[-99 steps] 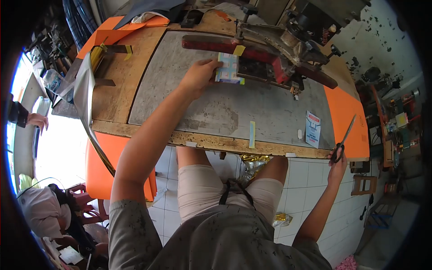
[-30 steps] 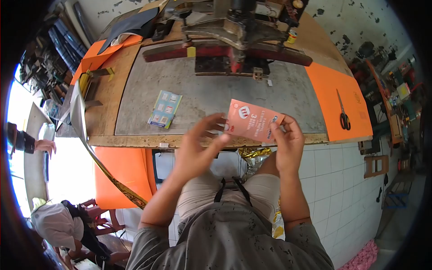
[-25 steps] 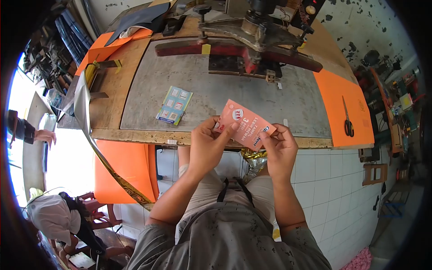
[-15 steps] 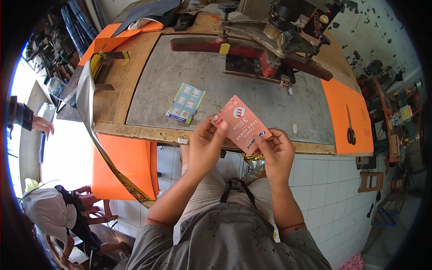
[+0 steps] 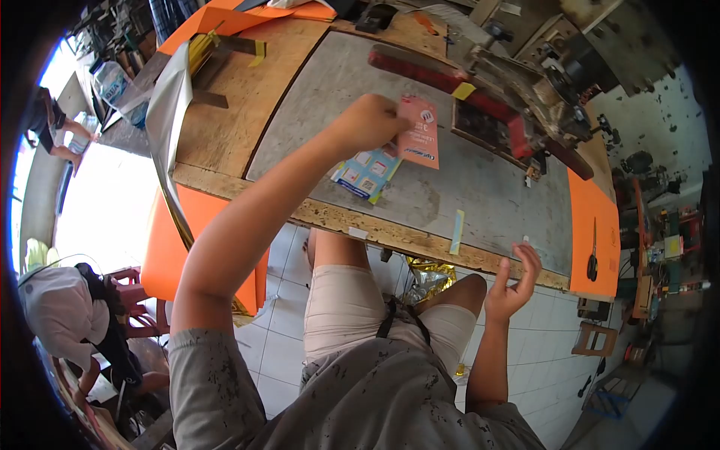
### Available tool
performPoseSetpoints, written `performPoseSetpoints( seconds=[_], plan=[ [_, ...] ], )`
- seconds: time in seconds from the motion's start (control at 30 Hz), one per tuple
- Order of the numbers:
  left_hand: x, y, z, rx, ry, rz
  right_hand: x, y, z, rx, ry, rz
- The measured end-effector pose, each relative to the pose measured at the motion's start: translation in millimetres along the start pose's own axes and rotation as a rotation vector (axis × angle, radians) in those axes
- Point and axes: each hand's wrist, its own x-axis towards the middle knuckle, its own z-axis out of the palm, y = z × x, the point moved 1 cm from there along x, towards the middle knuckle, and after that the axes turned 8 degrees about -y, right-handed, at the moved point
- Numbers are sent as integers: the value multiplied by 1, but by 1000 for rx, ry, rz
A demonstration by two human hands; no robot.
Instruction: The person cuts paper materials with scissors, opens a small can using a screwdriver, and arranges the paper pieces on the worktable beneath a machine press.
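My left hand [image 5: 367, 124] reaches over the grey tabletop, fingers closed on the left edge of a pink printed card [image 5: 420, 139]. Partly under that hand and the pink card lies a blue and yellow printed card [image 5: 366, 176]. My right hand [image 5: 514, 285] is at the table's front edge, thumb and fingers apart, holding nothing. To its left, a narrow pale blue and yellow strip [image 5: 457, 231] lies across the front edge. Behind the cards stands a press with a red bar [image 5: 420, 70] marked with yellow tape; a dark plate sits below it.
Orange sheets [image 5: 592, 232] with black-handled scissors [image 5: 592, 266] lie at the table's right end. Foil sheeting [image 5: 166, 127] hangs over the left side. A person in a white head covering [image 5: 64, 307] is at lower left; another person's hands [image 5: 79, 142] show at far left.
The pink card has gone from both hands near my body to the left hand farther over the table. My right hand let go and moved right and down. A narrow strip now shows at the edge.
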Motion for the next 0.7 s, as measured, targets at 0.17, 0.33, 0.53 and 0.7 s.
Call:
performPoseSetpoints(
  seconds=[0.17, 0.33, 0.53, 0.7],
  plan=[
    [44, -6, 4, 38, 23, -26, -15, 30, -1, -153, 67, -68],
    [53, -12, 13, -205, 20, -30, -21, 43, 9, -294, 60, -105],
    [53, -6, 9, -182, -1, -28, -22, 48, 12, -358, 37, -130],
    [56, -7, 13, -177, -6, 15, -20, 48, 13, -363, 25, -154]
  ],
)
